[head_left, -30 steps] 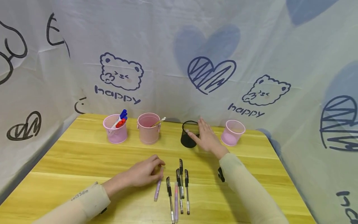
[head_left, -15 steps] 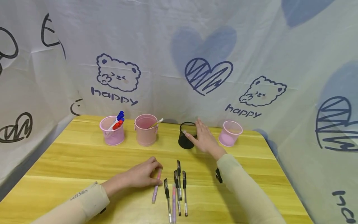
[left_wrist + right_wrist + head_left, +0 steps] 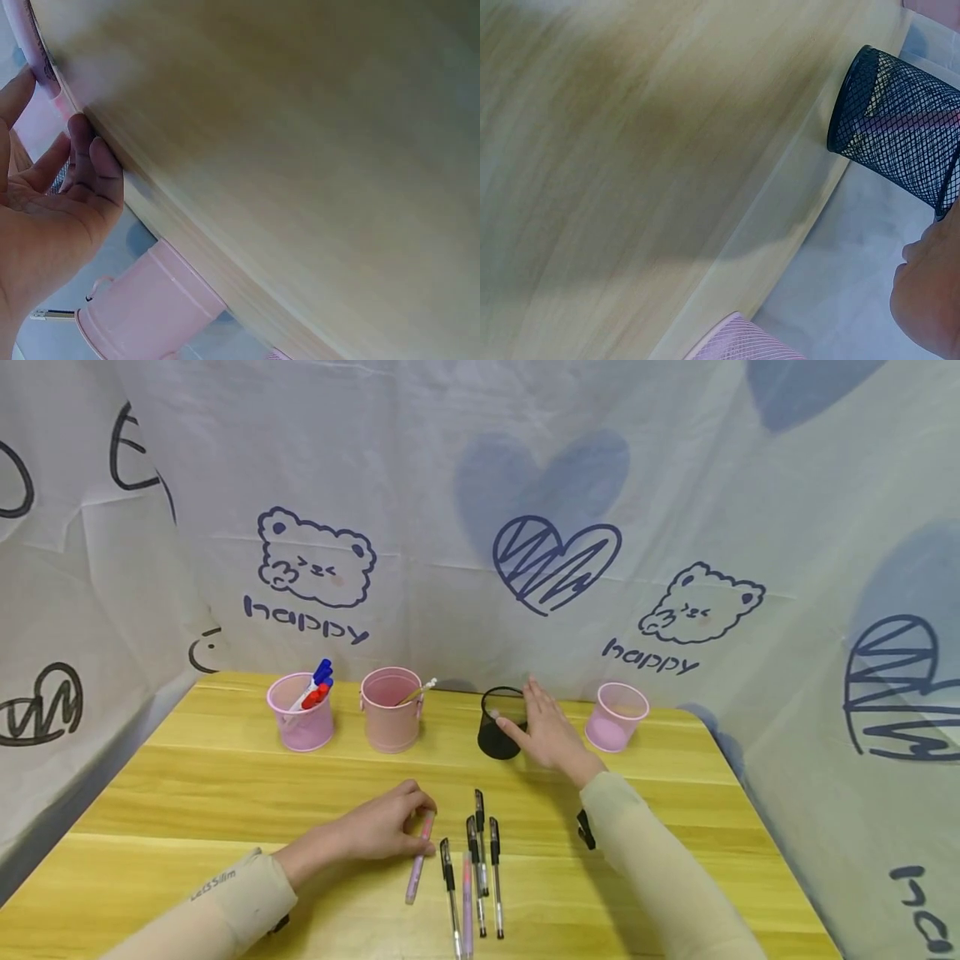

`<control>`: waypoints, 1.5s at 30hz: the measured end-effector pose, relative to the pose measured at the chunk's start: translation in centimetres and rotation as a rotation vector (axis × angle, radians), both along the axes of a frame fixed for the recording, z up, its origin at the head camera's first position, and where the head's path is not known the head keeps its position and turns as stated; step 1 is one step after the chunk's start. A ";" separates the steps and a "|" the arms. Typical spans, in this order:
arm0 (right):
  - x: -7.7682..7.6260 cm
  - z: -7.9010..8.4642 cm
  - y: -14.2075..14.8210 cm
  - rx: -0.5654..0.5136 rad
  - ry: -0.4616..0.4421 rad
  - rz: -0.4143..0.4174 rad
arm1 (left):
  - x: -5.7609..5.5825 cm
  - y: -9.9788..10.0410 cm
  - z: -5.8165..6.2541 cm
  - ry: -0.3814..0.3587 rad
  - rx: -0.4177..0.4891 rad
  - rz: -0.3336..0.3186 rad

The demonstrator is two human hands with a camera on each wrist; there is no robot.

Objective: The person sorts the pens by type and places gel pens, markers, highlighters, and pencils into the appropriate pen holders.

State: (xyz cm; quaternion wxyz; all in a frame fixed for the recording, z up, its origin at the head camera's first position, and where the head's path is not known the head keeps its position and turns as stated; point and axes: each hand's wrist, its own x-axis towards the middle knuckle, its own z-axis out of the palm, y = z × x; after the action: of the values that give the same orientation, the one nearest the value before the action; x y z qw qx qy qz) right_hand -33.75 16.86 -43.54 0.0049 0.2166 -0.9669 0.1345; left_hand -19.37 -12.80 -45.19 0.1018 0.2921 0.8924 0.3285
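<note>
My left hand holds a slim purple-and-pink pen on the table, thumb and curled forefinger at its upper end. The left wrist view shows the thumb against the barrel of this pen, with the fingertips at its end. My right hand rests at the right side of a black mesh pen cup, fingers straight and the thumb across the near rim. In the right wrist view the same mesh cup stands upright at the table's back edge, the hand beside its rim.
Several black-capped pens and another purple pen lie front centre. Along the back stand a pink cup with markers, a pink bucket with a pencil and a pink mesh cup. A printed cloth hangs behind.
The left thumb and forefinger have come down onto the upper end of the purple-and-pink pen. The right hand stays at the black cup. The head view has shifted slightly.
</note>
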 end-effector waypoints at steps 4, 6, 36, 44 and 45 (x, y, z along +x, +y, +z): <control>0.1 -0.1 0.0 0.002 0.004 -0.001 | 0.0 -0.1 0.1 -0.009 0.030 -0.002; 0.1 0.0 0.0 0.003 0.005 -0.001 | 0.0 -0.1 0.1 -0.019 0.049 -0.002; -0.2 -0.1 0.0 0.023 0.006 -0.007 | -0.5 0.0 2.1 -0.073 0.380 0.085; 0.0 0.0 0.0 0.030 0.012 -0.011 | -1.2 0.9 2.8 0.009 0.475 0.105; 0.0 0.0 0.0 0.029 0.011 -0.013 | -1.3 1.0 2.9 0.018 0.483 0.107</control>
State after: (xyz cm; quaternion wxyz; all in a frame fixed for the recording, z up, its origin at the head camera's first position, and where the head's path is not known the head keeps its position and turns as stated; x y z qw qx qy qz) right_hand -33.70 16.82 -43.50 0.0079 0.2111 -0.9701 0.1193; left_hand -20.69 -11.80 -42.27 0.0033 0.2632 0.8030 0.5347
